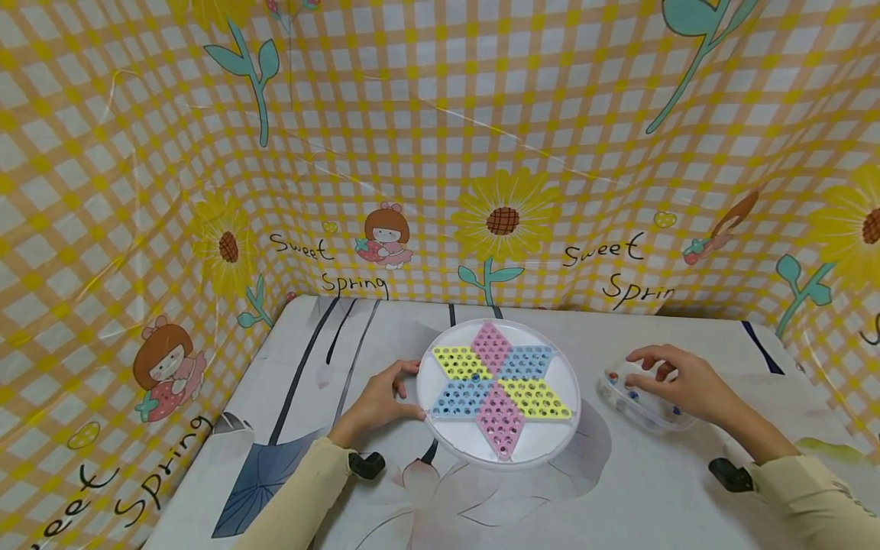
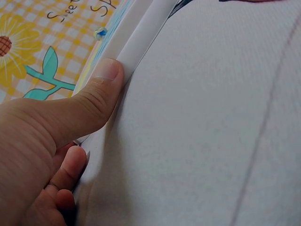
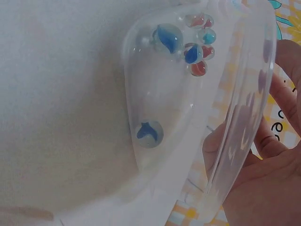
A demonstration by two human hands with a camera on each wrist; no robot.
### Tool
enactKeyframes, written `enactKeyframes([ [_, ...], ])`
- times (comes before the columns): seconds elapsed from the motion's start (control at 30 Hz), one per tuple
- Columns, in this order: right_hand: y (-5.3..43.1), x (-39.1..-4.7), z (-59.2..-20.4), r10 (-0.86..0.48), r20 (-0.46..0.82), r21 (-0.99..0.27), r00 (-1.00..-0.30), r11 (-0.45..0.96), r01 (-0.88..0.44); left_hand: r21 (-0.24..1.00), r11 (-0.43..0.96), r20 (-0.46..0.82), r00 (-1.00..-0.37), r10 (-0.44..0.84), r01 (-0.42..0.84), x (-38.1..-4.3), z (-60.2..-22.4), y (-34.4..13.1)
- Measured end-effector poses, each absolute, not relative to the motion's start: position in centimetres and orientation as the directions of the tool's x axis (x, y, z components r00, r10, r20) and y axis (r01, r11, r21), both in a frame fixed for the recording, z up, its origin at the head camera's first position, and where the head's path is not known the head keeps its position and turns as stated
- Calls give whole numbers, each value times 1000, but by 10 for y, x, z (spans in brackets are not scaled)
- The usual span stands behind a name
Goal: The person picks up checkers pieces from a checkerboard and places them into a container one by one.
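Note:
A round white Chinese checkers board with a pink, yellow and blue star lies on the table, a blue marble standing in one of its holes. My left hand holds the board's left edge, the thumb against the rim and the other fingers mostly hidden in the left wrist view. To the right is a clear plastic tub containing several glass marbles in blue, orange and turquoise. Above its opening my right hand hovers, thumb and index apart, with nothing visible between them.
The table is covered in a pale cloth with dark stripes and flower prints. Yellow checked fabric rises behind it and along both sides. The tub stands near the board's right side, with a strip of cloth between them.

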State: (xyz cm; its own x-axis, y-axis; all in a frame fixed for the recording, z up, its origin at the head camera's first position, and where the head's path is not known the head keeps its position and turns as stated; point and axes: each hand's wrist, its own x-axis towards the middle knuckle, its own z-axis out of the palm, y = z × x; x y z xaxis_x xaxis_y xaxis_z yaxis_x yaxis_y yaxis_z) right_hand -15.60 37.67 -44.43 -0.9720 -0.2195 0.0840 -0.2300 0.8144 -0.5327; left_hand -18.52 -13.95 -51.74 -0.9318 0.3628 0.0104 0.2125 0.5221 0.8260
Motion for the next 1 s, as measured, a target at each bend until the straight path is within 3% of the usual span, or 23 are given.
enactKeyframes([
  [0.47,381,-159,-449,-232,99,-539,-968,805,-248,820,534,5,-934,357,208,-182,-512,-138],
  [0.77,373,-164,-436,-297,200,-509,-934,783,-358,826,525,3,-932,361,206,-183,-513,-139],
  [1.0,364,-169,-425,-302,190,-506,-934,785,-357,827,513,25,-927,374,230,-184,-514,-140],
])
